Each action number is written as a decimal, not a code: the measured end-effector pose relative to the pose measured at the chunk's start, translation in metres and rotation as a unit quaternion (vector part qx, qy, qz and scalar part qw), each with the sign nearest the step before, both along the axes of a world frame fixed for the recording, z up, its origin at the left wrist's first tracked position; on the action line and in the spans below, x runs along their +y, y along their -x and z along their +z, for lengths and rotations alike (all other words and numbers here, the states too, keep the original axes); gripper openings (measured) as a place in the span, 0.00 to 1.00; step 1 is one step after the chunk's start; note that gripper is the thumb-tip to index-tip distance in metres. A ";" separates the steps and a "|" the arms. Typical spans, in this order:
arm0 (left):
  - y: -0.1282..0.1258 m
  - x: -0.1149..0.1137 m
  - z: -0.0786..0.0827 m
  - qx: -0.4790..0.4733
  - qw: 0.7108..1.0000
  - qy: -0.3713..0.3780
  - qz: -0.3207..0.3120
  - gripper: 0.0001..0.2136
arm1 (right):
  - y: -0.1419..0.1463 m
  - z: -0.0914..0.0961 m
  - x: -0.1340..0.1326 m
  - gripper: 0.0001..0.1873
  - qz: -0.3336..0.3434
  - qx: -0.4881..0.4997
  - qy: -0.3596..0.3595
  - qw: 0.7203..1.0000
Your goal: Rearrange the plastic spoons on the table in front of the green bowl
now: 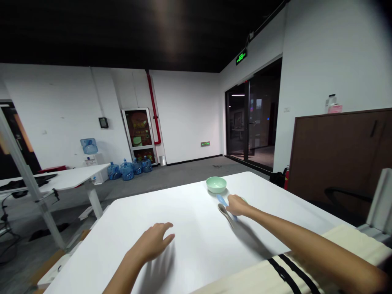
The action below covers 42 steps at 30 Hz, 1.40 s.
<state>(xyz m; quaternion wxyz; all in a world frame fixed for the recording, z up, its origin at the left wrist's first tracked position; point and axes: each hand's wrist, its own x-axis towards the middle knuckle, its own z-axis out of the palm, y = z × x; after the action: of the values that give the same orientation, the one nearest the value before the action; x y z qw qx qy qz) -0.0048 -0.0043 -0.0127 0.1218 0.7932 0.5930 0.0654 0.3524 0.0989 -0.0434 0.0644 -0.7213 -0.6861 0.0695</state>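
My right hand (239, 205) is closed over the middle of a blue spoon (221, 200), whose bowl and handle end show on either side of the fingers. Close beside it on the white table (190, 241) lies a grey-beige spoon (225, 214), its handle pointing toward me. A pale green bowl (216, 185) stands upright just beyond the spoons. Behind my right hand peeks a bit of something light green, mostly hidden. Over the left part of the table hovers my left hand (155, 241), fingers spread and holding nothing.
A cream cloth with black stripes (306, 261) spans the near right edge of the table. Beyond the table's right side stands a brown cabinet (337, 155). Another white table (79, 175) is at the left, with several blue water bottles (127, 170) on the floor behind.
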 end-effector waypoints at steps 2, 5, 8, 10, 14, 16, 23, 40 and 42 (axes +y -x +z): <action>0.000 -0.001 0.002 0.000 1.000 0.001 0.002 0.26 | 0.016 0.008 0.001 0.08 0.040 0.008 0.013 0.999; 0.000 -0.002 0.003 0.001 1.000 0.002 0.004 0.26 | 0.042 0.013 0.002 0.08 0.064 0.008 0.025 0.998; 0.002 -0.002 0.002 0.000 1.000 -0.003 0.001 0.25 | 0.065 0.007 0.004 0.09 0.071 0.011 0.040 0.997; 0.003 -0.002 0.001 -0.004 1.000 -0.002 0.003 0.26 | 0.076 0.000 0.005 0.11 0.069 0.017 0.049 0.996; 0.003 -0.003 0.002 -0.005 1.000 -0.001 0.005 0.26 | 0.090 -0.014 0.008 0.11 0.066 0.019 0.068 0.995; 0.002 -0.005 0.004 -0.003 1.000 -0.001 0.004 0.26 | 0.094 -0.019 0.009 0.09 0.067 0.009 0.071 0.995; 0.000 -0.006 0.005 0.001 1.000 0.006 0.011 0.26 | 0.094 -0.034 0.008 0.08 0.069 -0.016 0.049 0.996; 0.001 -0.004 0.004 0.002 1.000 0.002 0.004 0.25 | 0.087 -0.033 0.008 0.10 0.085 0.013 0.038 0.996; 0.001 -0.005 0.003 0.005 1.000 0.003 0.004 0.26 | 0.084 -0.024 0.006 0.14 0.070 0.023 0.016 0.997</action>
<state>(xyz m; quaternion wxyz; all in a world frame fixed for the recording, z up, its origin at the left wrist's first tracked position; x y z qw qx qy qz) -0.0058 -0.0089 -0.0093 0.1213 0.7905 0.5973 0.0601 0.2684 0.1053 -0.0679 0.0631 -0.6709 -0.7319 0.1015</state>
